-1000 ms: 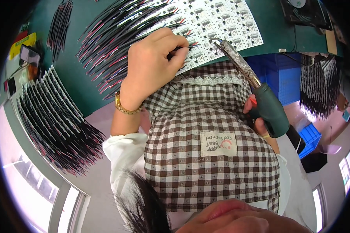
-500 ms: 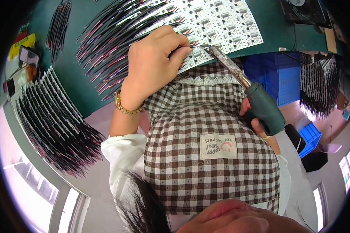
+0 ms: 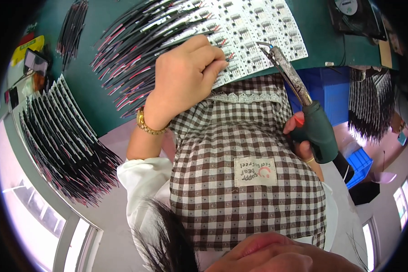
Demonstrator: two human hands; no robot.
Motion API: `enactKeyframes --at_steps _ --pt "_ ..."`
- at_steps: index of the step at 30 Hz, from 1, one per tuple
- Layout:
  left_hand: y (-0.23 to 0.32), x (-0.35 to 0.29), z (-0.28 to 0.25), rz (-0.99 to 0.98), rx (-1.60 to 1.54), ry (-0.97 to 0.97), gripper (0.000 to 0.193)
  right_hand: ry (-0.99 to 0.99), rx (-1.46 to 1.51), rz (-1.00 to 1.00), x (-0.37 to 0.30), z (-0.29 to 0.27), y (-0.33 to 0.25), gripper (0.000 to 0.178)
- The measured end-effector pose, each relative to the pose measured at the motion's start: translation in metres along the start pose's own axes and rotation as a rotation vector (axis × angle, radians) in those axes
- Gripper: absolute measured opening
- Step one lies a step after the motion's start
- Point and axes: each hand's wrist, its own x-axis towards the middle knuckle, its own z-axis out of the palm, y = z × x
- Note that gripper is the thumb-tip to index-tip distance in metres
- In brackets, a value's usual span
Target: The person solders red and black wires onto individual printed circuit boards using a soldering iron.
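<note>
My left hand [image 3: 188,77], with a gold watch at its wrist, is closed in a pinch over the near edge of a white circuit board panel [image 3: 249,34]. What its fingertips hold is hidden. Thin black wires [image 3: 131,59] with red and white strands fan out leftward from the panel and pass under this hand. My right hand [image 3: 301,133] is wrapped round the dark green handle of a soldering iron [image 3: 319,129], which hides part of it. The iron's bent tip is over the panel, to the right of my left fingertips.
Wired board strips [image 3: 63,145] hang over the table's left edge, and a wire bundle [image 3: 72,34] lies at the far left. A blue crate [image 3: 328,93] stands below the table at right, beside more hanging wired strips [image 3: 371,104]. A black device [image 3: 356,18] sits far right.
The soldering iron has moved right, its tip swinging farther from my left fingertips. My left hand, still pinched, has shifted slightly right.
</note>
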Motion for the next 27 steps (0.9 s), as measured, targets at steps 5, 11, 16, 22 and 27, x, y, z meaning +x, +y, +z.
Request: enactKeyframes --at_steps 5,11,16,22,27 --pt "0.009 0.013 -0.048 0.049 -0.113 -0.184 0.010 -0.013 -0.098 -0.123 0.005 0.012 -0.013 0.070" --pt "-0.044 0.125 -0.106 0.019 0.049 0.031 0.018 0.022 -0.044 -0.114 -0.016 0.013 -0.034 0.060" --pt "-0.110 0.194 -0.076 -0.128 0.399 0.037 0.019 -0.012 -0.020 -0.100 -0.010 0.011 -0.068 0.053" --pt "-0.084 0.183 -0.080 0.040 0.253 0.239 0.012 0.042 -0.015 -0.173 -0.018 -0.011 -0.043 0.049" --pt "0.004 0.096 -0.078 0.081 0.036 0.226 0.012 0.003 -0.079 -0.213 -0.009 -0.018 -0.029 0.044"
